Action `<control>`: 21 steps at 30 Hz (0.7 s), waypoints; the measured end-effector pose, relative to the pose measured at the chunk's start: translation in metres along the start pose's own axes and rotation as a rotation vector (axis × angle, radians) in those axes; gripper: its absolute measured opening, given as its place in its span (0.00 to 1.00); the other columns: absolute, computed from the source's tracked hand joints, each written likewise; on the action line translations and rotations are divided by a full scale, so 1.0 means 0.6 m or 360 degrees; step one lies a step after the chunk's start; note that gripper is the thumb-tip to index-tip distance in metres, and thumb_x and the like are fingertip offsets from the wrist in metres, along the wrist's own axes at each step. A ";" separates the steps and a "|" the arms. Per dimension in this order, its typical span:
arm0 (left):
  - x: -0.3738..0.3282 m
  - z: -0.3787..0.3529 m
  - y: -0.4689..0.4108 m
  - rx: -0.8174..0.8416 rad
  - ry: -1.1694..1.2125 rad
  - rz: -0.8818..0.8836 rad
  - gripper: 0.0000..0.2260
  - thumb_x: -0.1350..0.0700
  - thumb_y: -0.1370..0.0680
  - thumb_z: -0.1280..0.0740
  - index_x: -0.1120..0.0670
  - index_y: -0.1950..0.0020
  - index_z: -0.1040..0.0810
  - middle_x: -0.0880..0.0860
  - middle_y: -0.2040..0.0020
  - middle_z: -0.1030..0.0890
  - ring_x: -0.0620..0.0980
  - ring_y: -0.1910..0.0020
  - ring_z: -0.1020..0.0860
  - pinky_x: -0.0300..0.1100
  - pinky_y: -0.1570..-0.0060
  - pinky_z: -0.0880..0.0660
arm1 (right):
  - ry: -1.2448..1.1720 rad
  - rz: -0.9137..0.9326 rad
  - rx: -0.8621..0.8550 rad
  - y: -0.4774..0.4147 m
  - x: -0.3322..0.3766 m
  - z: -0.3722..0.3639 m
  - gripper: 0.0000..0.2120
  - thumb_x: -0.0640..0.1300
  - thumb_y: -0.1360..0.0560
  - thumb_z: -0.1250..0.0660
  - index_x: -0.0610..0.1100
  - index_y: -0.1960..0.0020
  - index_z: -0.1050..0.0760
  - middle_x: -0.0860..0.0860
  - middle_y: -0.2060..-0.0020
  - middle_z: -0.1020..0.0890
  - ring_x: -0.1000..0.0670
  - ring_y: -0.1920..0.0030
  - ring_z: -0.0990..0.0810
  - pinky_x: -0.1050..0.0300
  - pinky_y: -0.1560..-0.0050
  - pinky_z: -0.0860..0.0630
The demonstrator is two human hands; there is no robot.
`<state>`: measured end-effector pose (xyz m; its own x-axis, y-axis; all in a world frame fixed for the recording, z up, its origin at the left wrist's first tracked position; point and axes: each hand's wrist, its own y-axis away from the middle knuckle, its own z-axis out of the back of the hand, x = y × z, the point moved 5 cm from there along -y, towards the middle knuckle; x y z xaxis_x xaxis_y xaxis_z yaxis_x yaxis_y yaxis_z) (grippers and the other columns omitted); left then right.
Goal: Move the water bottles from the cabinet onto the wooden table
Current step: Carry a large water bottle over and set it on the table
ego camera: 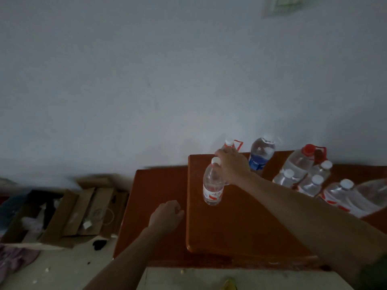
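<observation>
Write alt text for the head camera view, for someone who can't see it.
A person's right hand reaches to the neck of a small water bottle standing on a wooden table; the grip is too blurred to judge. The left hand hangs loosely curled and empty, and more bottles crowd the table's right side.

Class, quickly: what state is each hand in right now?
Left hand: open, loosely curled, holding nothing.
Right hand: against the small bottle; grip cannot be told.

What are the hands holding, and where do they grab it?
The right hand holds a small water bottle by its neck, under the cap. The left hand holds nothing.
</observation>
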<state>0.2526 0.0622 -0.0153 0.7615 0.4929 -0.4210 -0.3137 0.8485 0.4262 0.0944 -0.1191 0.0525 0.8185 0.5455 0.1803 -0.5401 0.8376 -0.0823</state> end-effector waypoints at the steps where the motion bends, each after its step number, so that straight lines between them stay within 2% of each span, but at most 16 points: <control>1: 0.004 -0.003 -0.012 0.0026 0.0009 0.0039 0.03 0.50 0.20 0.37 0.48 0.51 0.25 0.46 0.57 0.21 0.44 0.60 0.21 0.39 0.56 0.23 | 0.0006 0.0000 0.0046 -0.021 0.001 -0.012 0.18 0.57 0.24 0.37 0.47 0.39 0.27 0.48 0.43 0.23 0.45 0.43 0.24 0.47 0.47 0.23; 4: 0.021 -0.022 -0.044 0.0120 0.0005 0.0142 0.04 0.49 0.20 0.37 0.47 0.49 0.25 0.45 0.55 0.22 0.43 0.58 0.21 0.41 0.51 0.22 | 0.0029 0.0003 0.0193 -0.059 0.001 -0.058 0.19 0.58 0.23 0.40 0.48 0.39 0.27 0.48 0.44 0.22 0.45 0.43 0.24 0.46 0.46 0.26; 6: 0.028 -0.025 -0.070 0.0148 0.0012 0.0176 0.05 0.49 0.20 0.37 0.47 0.48 0.25 0.45 0.55 0.22 0.43 0.57 0.22 0.42 0.50 0.22 | 0.0065 0.0040 0.0214 -0.073 -0.002 -0.083 0.17 0.59 0.23 0.42 0.48 0.43 0.24 0.49 0.51 0.21 0.46 0.48 0.23 0.47 0.48 0.26; 9: 0.031 -0.027 -0.120 0.0222 -0.0020 0.0166 0.04 0.49 0.20 0.38 0.48 0.48 0.26 0.46 0.55 0.22 0.43 0.57 0.22 0.41 0.52 0.22 | 0.0003 0.0068 0.0102 -0.080 -0.018 -0.100 0.16 0.58 0.22 0.42 0.47 0.51 0.24 0.50 0.59 0.20 0.47 0.56 0.20 0.51 0.56 0.23; 12: 0.020 -0.036 -0.169 0.0295 -0.0043 0.0135 0.04 0.50 0.20 0.38 0.49 0.50 0.25 0.47 0.56 0.22 0.44 0.58 0.21 0.39 0.55 0.23 | -0.0056 -0.0002 0.0005 -0.059 -0.042 -0.101 0.16 0.59 0.23 0.42 0.48 0.49 0.25 0.51 0.56 0.19 0.49 0.56 0.19 0.55 0.59 0.22; 17: -0.018 -0.071 -0.289 0.0407 0.0035 0.0065 0.08 0.51 0.20 0.37 0.54 0.49 0.22 0.52 0.54 0.18 0.49 0.56 0.20 0.47 0.50 0.20 | -0.0230 -0.0347 -0.0018 -0.016 -0.133 -0.107 0.15 0.60 0.22 0.42 0.49 0.48 0.27 0.55 0.56 0.21 0.55 0.60 0.23 0.62 0.62 0.28; 19: -0.032 -0.092 -0.329 0.0389 0.0170 0.0085 0.09 0.49 0.22 0.35 0.54 0.50 0.22 0.54 0.51 0.18 0.52 0.53 0.20 0.48 0.48 0.22 | -0.0404 -0.0504 -0.0041 0.013 -0.169 -0.109 0.14 0.56 0.22 0.36 0.46 0.47 0.25 0.54 0.55 0.22 0.55 0.60 0.25 0.69 0.63 0.34; 21: -0.046 -0.122 -0.367 0.0405 0.0310 0.0116 0.11 0.48 0.22 0.35 0.55 0.48 0.22 0.56 0.48 0.18 0.55 0.50 0.21 0.47 0.48 0.23 | -0.0560 -0.0663 -0.0089 0.042 -0.205 -0.119 0.12 0.51 0.23 0.34 0.43 0.48 0.24 0.51 0.55 0.21 0.54 0.60 0.24 0.70 0.62 0.34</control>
<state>0.2590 -0.1240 -0.1560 0.6116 0.5992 -0.5166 -0.1929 0.7462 0.6371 -0.0058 -0.1628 -0.0419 0.8408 0.1323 0.5250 -0.1652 0.9861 0.0161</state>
